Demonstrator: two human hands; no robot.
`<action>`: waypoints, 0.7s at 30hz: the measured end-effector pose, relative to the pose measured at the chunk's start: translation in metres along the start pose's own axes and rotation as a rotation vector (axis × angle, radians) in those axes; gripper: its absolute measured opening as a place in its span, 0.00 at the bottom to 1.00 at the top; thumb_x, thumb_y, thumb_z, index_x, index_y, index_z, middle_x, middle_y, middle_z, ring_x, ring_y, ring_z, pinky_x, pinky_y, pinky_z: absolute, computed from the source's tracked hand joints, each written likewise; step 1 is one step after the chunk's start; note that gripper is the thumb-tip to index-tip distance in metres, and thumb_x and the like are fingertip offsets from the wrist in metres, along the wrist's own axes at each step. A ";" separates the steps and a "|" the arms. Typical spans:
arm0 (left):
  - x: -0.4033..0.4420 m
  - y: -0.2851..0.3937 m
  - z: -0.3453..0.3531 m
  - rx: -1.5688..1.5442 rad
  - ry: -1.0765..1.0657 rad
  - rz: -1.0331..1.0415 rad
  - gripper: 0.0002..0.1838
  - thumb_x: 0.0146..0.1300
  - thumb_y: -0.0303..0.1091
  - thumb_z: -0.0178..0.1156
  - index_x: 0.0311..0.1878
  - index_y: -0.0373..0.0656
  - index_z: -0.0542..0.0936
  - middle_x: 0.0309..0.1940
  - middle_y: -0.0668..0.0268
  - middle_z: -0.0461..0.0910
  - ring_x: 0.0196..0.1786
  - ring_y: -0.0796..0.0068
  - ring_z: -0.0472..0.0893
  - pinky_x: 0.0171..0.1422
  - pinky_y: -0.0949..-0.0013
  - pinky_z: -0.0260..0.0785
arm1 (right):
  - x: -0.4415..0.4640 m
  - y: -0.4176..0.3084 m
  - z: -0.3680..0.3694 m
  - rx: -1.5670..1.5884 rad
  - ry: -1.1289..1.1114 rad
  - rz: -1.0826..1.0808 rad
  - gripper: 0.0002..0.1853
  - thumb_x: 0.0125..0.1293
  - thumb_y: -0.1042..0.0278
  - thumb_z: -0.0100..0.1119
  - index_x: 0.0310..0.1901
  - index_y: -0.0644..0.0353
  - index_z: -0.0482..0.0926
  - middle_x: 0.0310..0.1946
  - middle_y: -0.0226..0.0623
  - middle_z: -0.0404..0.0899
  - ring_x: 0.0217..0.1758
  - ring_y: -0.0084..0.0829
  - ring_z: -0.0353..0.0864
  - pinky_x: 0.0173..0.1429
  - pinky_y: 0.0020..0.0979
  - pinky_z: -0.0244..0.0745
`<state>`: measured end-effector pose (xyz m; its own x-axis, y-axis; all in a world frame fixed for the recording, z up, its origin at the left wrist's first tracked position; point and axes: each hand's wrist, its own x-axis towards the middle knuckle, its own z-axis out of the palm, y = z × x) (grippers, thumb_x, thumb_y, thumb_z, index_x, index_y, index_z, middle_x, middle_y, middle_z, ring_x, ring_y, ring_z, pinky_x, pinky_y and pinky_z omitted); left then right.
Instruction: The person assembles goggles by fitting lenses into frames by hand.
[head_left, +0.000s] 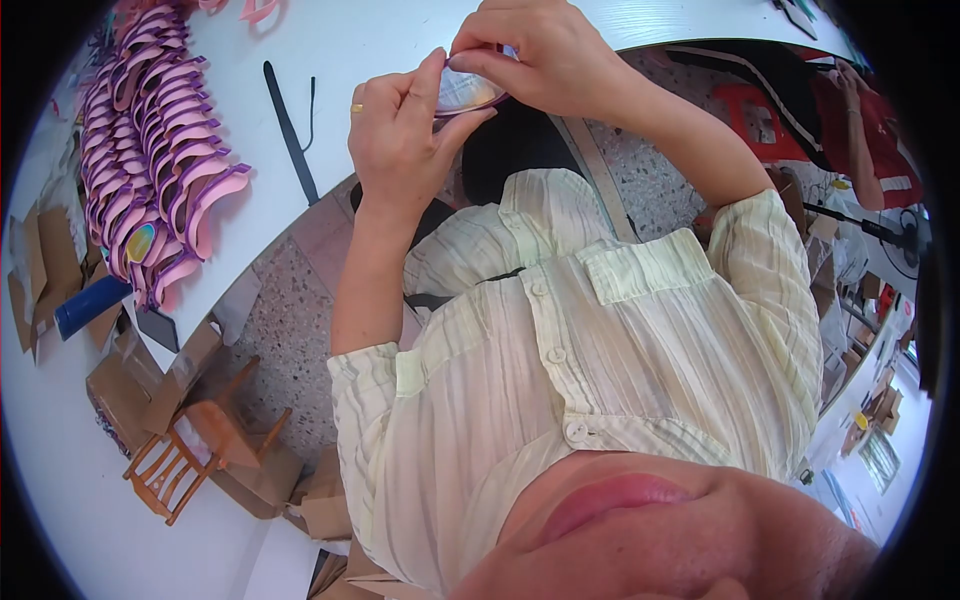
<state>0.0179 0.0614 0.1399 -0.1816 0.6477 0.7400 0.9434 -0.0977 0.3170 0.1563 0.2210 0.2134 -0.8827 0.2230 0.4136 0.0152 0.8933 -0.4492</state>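
At the table's edge, my left hand (393, 135), with a ring on one finger, pinches a rounded, clear, shiny piece with a purple rim (466, 92). The fingers of my right hand (548, 62) close on the same piece from the other side, thumb pressed to its upper edge. Part of it is hidden behind my fingers. Left of my hands lies a dark strap (290, 135) with a thin cord beside it. Farther left, long overlapping rows of pink curved bands with purple edges (165, 150) cover the white table (330, 40).
A dark phone-like slab (157, 329) and a blue cylinder (92, 307) are at the table's left corner. Below stand a small wooden chair (200, 450) and cardboard boxes (125, 395). At right is another person in a red top (880, 140), near a red stool (750, 120).
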 end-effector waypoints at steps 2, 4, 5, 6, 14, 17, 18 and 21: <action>0.004 -0.001 0.003 -0.019 0.006 -0.030 0.37 0.41 0.49 0.84 0.58 0.45 0.87 0.38 0.68 0.79 0.40 0.68 0.78 0.43 0.66 0.73 | 0.000 0.005 0.004 0.016 0.043 0.001 0.06 0.66 0.63 0.66 0.37 0.56 0.86 0.31 0.39 0.83 0.42 0.45 0.81 0.54 0.44 0.72; 0.002 -0.004 0.005 -0.052 0.008 -0.062 0.37 0.41 0.49 0.84 0.58 0.46 0.87 0.38 0.68 0.79 0.40 0.68 0.78 0.42 0.66 0.73 | -0.001 0.013 0.001 0.077 0.140 0.007 0.07 0.67 0.63 0.66 0.37 0.56 0.87 0.32 0.39 0.84 0.42 0.46 0.81 0.53 0.44 0.73; 0.001 -0.005 0.005 -0.074 0.008 -0.081 0.37 0.41 0.49 0.84 0.58 0.46 0.87 0.38 0.68 0.78 0.40 0.69 0.78 0.43 0.66 0.73 | -0.002 0.016 -0.002 0.105 0.188 0.006 0.07 0.68 0.63 0.66 0.38 0.56 0.87 0.33 0.40 0.84 0.42 0.46 0.81 0.53 0.44 0.74; -0.002 -0.007 0.003 -0.095 0.009 -0.102 0.37 0.41 0.48 0.84 0.58 0.46 0.87 0.38 0.68 0.78 0.40 0.69 0.77 0.43 0.66 0.73 | -0.003 0.016 -0.009 0.086 0.162 0.010 0.07 0.67 0.64 0.66 0.38 0.56 0.87 0.33 0.40 0.84 0.42 0.45 0.81 0.52 0.43 0.74; -0.007 -0.008 0.004 -0.139 -0.044 -0.102 0.38 0.42 0.46 0.85 0.60 0.47 0.86 0.37 0.69 0.77 0.41 0.71 0.77 0.44 0.67 0.73 | -0.019 0.024 -0.027 0.325 -0.022 0.270 0.06 0.64 0.70 0.71 0.41 0.60 0.90 0.35 0.38 0.85 0.39 0.31 0.83 0.46 0.32 0.77; -0.003 -0.005 0.003 -0.142 -0.087 -0.182 0.38 0.42 0.46 0.85 0.60 0.47 0.86 0.39 0.68 0.76 0.42 0.71 0.78 0.46 0.67 0.74 | -0.016 0.030 -0.016 0.416 0.005 0.399 0.07 0.65 0.69 0.71 0.41 0.61 0.90 0.35 0.38 0.85 0.39 0.30 0.82 0.46 0.31 0.77; 0.001 -0.003 0.000 -0.159 -0.111 -0.236 0.38 0.43 0.45 0.85 0.60 0.46 0.86 0.40 0.68 0.76 0.42 0.71 0.79 0.47 0.67 0.75 | -0.015 0.029 -0.013 0.471 0.033 0.454 0.08 0.66 0.69 0.69 0.43 0.62 0.90 0.35 0.38 0.85 0.39 0.27 0.83 0.45 0.30 0.77; 0.002 -0.005 -0.003 -0.227 -0.144 -0.345 0.38 0.43 0.44 0.86 0.60 0.46 0.86 0.42 0.67 0.76 0.43 0.71 0.79 0.49 0.67 0.76 | -0.021 0.042 0.008 0.488 0.223 0.366 0.16 0.66 0.64 0.70 0.53 0.61 0.87 0.42 0.42 0.84 0.46 0.35 0.83 0.52 0.34 0.77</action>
<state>0.0124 0.0611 0.1414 -0.4195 0.7687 0.4827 0.7466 -0.0102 0.6651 0.1717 0.2511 0.1795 -0.7412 0.6020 0.2970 0.0347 0.4761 -0.8787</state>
